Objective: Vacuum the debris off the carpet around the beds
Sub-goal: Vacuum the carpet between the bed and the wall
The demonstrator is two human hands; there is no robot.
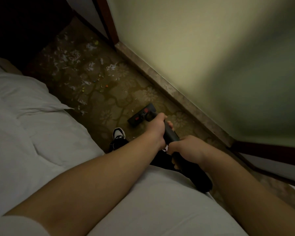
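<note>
Well, my left hand (157,129) and right hand (186,147) both curl tight round the black plastic vacuum wand (171,133), its flat black floor head (140,116) on the patterned brown carpet (109,99) near its right edge; white paper shreds (70,57) lie ahead, and a fast push may scatter them under the white-quilted bed (24,116)

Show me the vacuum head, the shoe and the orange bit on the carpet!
vacuum head (140,115): head view, middle of its top.
shoe (118,132): head view, on its white toe.
orange bit (106,86): head view, on its middle.

Left grip (157,128) extended ahead of right grip (186,147), both curled tight.
</note>
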